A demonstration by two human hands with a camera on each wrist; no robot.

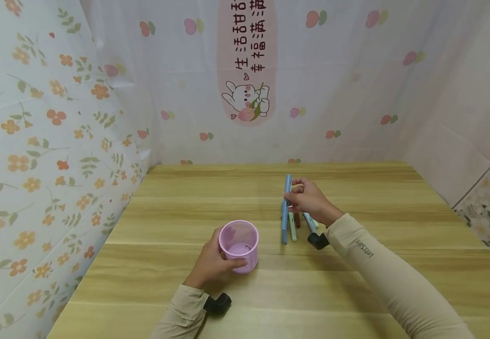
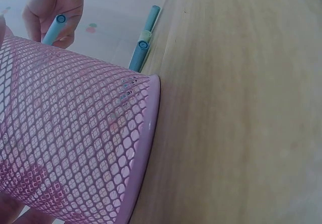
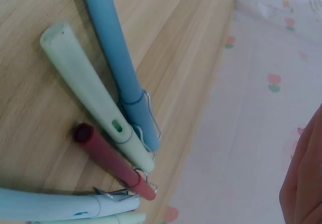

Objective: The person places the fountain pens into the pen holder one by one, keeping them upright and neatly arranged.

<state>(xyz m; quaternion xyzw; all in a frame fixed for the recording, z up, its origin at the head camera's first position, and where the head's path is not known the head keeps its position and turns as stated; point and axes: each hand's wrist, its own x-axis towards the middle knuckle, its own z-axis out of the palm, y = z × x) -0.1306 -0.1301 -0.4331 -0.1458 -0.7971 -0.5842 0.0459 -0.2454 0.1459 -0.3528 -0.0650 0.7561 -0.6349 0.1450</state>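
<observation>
My left hand (image 1: pixel 211 262) grips a pink mesh pen cup (image 1: pixel 251 258), its thumb across the front and its mouth tilted toward the head camera. In the left wrist view the cup's mesh wall (image 2: pixel 80 128) fills much of the frame. To the right, my right hand (image 1: pixel 313 201) pinches a blue pen (image 1: pixel 288 182) above the table. Below it lie a darker blue pen (image 3: pixel 118 53), a pale green pen (image 3: pixel 93 85), a dark red pen (image 3: pixel 113 158), a light blue pen (image 3: pixel 50 205) and another pale green pen (image 3: pixel 123 218), partly cut off.
The wood-grain table (image 1: pixel 164 221) runs back to a printed curtain (image 1: pixel 177 84) with a rabbit drawing. Floral cloth (image 1: pixel 28 165) hangs along the left side. A black wrist mount (image 1: pixel 217 304) sits on the left wrist and another black mount (image 1: pixel 318 241) on the right.
</observation>
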